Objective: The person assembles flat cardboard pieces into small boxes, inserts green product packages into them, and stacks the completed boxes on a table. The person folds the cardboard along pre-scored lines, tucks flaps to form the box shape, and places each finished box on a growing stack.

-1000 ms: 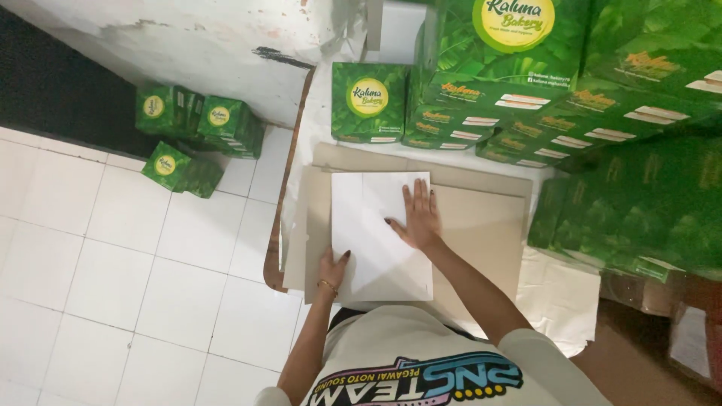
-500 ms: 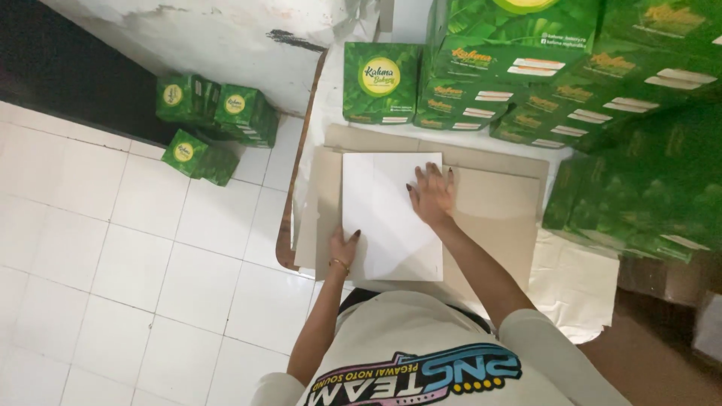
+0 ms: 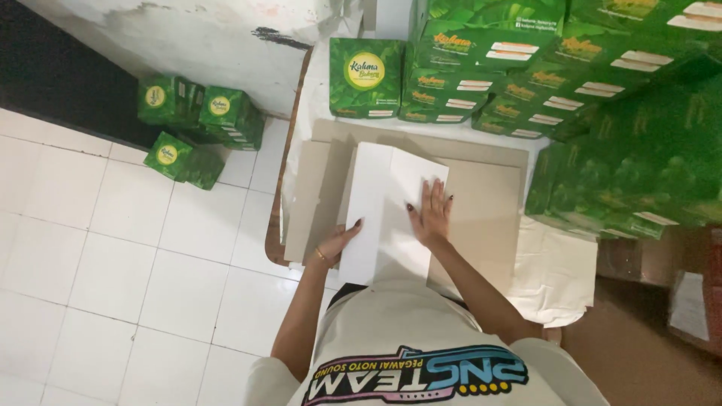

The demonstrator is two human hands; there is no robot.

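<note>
The fingers (image 3: 438,197) of the right hand (image 3: 430,218) lie spread and flat on the white sheet (image 3: 387,207), pressing it down near its right edge; they clamp nothing. The left hand (image 3: 340,242) sits at the sheet's lower left edge, its fingers curled loosely against that edge with the thumb on top, though I cannot tell whether they actually pinch it.

The step in hand looks like flattening or creasing the sheet into a fold: a long crease already runs down it just left of the right hand, and the part left of the crease seems slightly raised. The next move likely calls for the left hand to lift or turn its side while the right keeps the rest pinned, so the fold stays straight along the crease.

The white sheet is a stiff, plain, unprinted card, long and roughly rectangular, with its far right corner a little lifted. It lies on flat brown cardboard pieces (image 3: 481,218) covering the tabletop (image 3: 308,113). Beyond the sheet stand stacked green boxes (image 3: 481,68); to its right are more green boxes (image 3: 639,165); well to its left, a few small green boxes (image 3: 197,120) sit on the white tiled floor (image 3: 113,286).
</note>
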